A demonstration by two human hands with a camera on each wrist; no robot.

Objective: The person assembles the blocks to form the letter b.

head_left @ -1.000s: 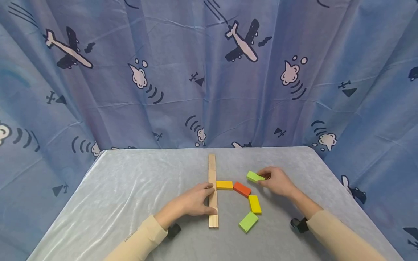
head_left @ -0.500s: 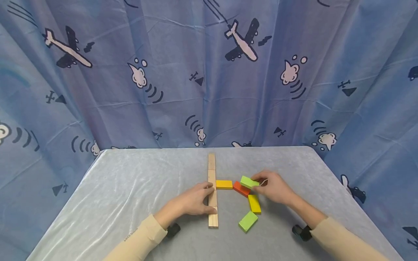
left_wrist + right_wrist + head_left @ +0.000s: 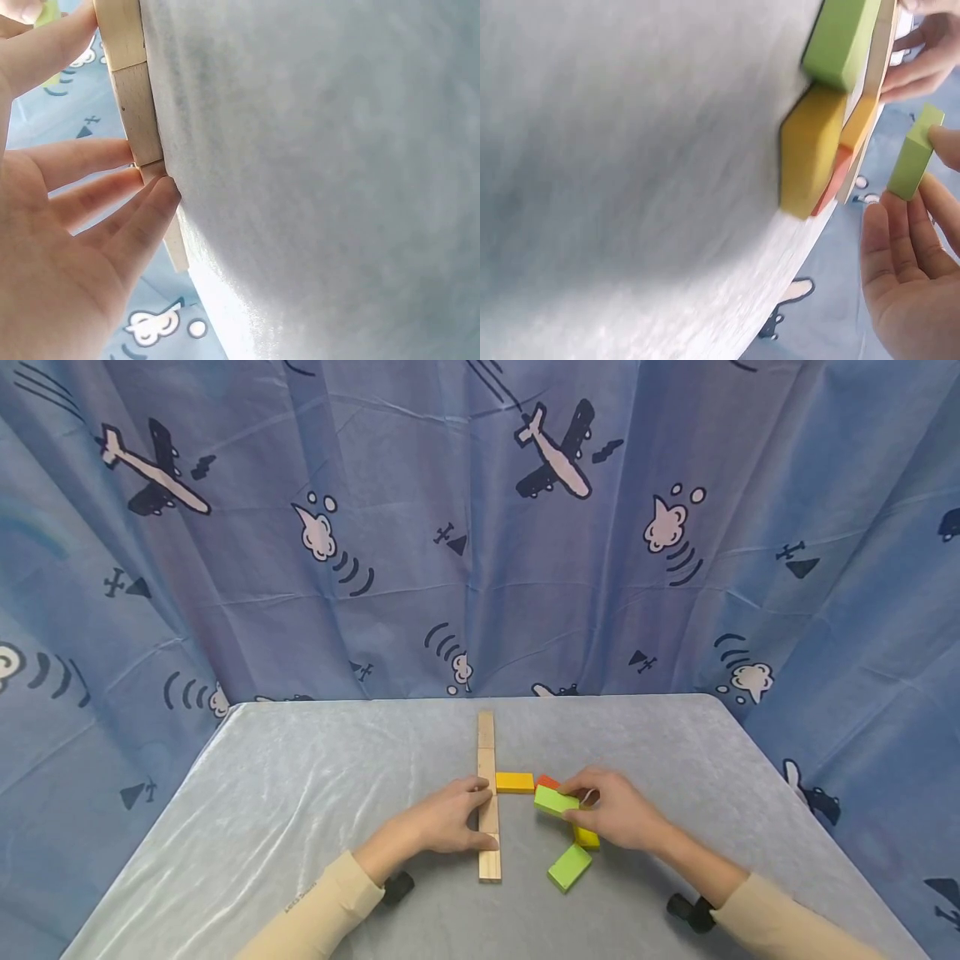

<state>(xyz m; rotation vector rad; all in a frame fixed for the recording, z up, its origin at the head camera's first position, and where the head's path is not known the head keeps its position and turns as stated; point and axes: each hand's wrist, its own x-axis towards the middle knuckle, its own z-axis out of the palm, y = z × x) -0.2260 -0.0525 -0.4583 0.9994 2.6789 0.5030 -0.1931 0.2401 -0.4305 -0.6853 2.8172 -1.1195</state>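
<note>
My right hand (image 3: 618, 810) pinches a light green wooden block (image 3: 557, 801) between thumb and fingers. In the right wrist view this green block (image 3: 915, 152) is raised off the table. It overlaps the red block (image 3: 547, 782) and part of the yellow block (image 3: 588, 837) in the head view. My left hand (image 3: 450, 817) rests its fingertips and thumb, fairly straight, on a row of plain wooden blocks (image 3: 487, 760). A yellow-orange block (image 3: 514, 783) lies crosswise against that row's right side. Another green block (image 3: 569, 867) lies slanted at the near end of the coloured curve.
A grey-white cloth covers the table (image 3: 337, 752). Behind its far edge hangs a blue curtain (image 3: 405, 527) printed with airplanes. Dark wrist cameras stick out below both sleeves.
The right hand has carried the green block left and nearer, from beyond the red block to over the inside of the curve. The left hand has stayed in place on the plain row.
</note>
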